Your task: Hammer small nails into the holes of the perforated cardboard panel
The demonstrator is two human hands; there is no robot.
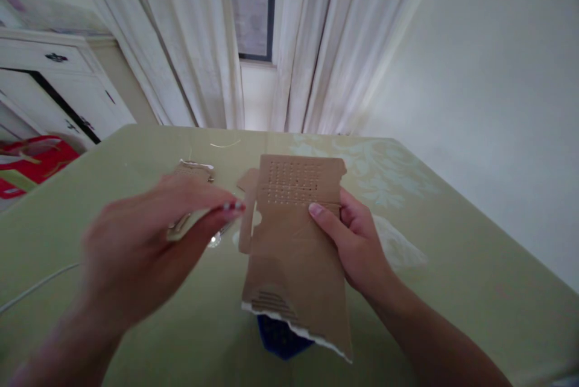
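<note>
My right hand [359, 242] grips a flat brown cardboard piece [294, 248] by its right edge, thumb on the front. The cardboard has rows of small punched holes near its top and a torn white lower edge. My left hand [149, 242], blurred by motion, hovers just left of the cardboard with its fingertips near the cardboard's left edge. Its fingers look pinched, and a thin pale strip shows under them; whether they hold it is unclear. A smaller torn cardboard scrap [195, 170] lies on the table behind my left hand.
A table with a pale green floral cloth [452, 254] fills the foreground. Something blue [280, 336] peeks out under the cardboard. A white cable [36, 284] crosses the left. White curtains, a white cabinet [58, 85] and a red bag [31, 164] stand beyond.
</note>
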